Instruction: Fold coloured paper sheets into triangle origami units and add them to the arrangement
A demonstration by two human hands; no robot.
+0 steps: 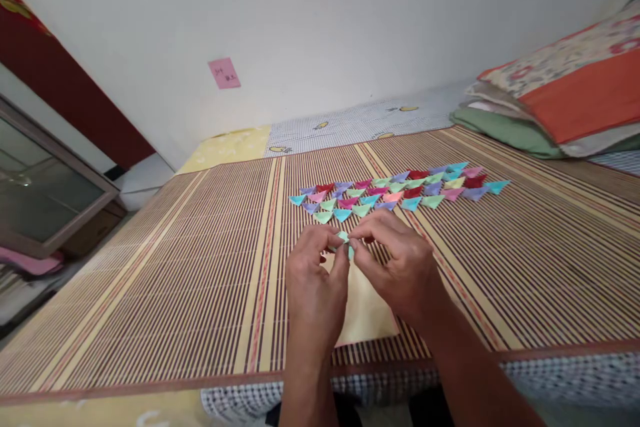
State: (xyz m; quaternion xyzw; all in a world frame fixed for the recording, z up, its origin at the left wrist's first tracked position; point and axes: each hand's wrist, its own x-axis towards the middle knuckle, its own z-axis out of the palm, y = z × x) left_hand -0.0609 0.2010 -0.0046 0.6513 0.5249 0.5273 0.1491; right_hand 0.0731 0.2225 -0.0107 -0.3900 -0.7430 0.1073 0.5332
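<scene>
Between both hands is a small pale green folded paper [343,237], partly hidden by the fingers. My left hand [316,277] pinches its left side between thumb and forefinger. From the other side, my right hand [397,263] grips it with thumb and fingertips. Below the hands lies a flat pale yellow sheet of paper [367,310], partly covered by them. Just beyond, several folded paper triangles [343,215] in green, blue, purple, pink, red and yellow stand in slanting rows.
A striped bamboo mat [200,267] covers the bed. Folded bedding with an orange and floral cover [580,93] is piled at the back right. A pink note [225,73] is stuck to the white wall. A glass-doored cabinet [45,177] stands at left.
</scene>
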